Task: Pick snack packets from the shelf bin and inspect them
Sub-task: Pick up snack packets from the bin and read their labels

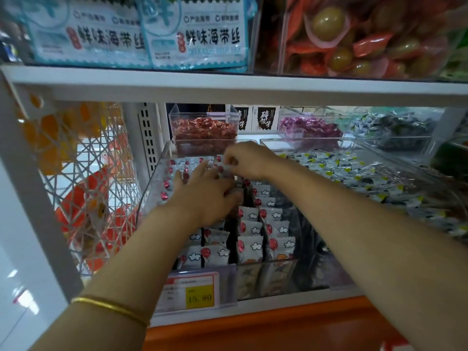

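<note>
While left hand [202, 195] rests flat on snack packets [254, 230], right hand [249, 160] pinches a packet [226, 165] near the bin [152, 191] rear.

Lit softly, brightest at the back of the lower tier. Pale glare across the walls of the clear plastic shelf bin [155, 188] and the glossy white side panel [15, 274]. Bowed at the white metal shelf board [228, 83] by wide-angle distortion; smeared, soft focus toward the corners.

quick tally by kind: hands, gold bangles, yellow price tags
hands: 2 (left hand; right hand, pinching a snack packet)
gold bangle: 1
yellow price tag: 1
total: 4
</note>
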